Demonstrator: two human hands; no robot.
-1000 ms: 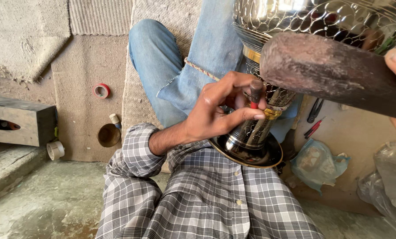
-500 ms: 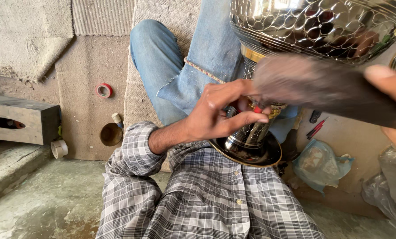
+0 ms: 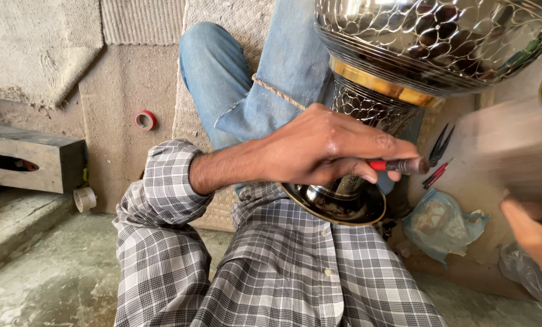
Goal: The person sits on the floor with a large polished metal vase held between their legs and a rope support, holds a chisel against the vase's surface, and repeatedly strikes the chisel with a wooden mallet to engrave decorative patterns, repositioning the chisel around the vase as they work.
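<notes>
Left hand (image 3: 319, 148), earlier curled on the stem, had shifted to clamp a red-handled tool (image 3: 398, 165) across the ornate metal trophy (image 3: 404, 66) in the lap, while the right hand's (image 3: 534, 239) hammer (image 3: 513, 151) had swung right, blurred, grip unclear.

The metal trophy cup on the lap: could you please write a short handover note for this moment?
Left hand: closed on a red-handled tool, held against the stem of the metal cup.
Right hand: at the right edge, gripping a hammer, blurred in motion.
The cup's base rests on the lap.
Pliers lie on the floor beyond.
How far the work has got cannot be told.
</notes>
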